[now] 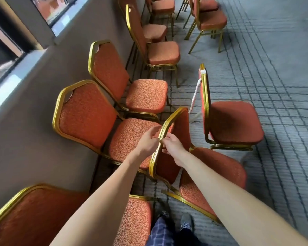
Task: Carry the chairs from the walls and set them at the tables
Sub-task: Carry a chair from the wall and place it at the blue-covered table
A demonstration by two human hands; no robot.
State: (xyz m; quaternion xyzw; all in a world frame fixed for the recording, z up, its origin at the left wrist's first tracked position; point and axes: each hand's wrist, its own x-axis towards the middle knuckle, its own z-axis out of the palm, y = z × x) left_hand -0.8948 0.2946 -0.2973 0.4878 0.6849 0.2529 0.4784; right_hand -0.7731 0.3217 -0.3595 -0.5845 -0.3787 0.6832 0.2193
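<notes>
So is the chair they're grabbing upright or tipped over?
Upright: the chair shows its seat facing up, backrest rising to the left hand and right hand. Slight tilt: cannot tell.

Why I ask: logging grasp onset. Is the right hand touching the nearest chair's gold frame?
Touching. Head view shows the right hand with fingers curled onto the gold frame.
</notes>
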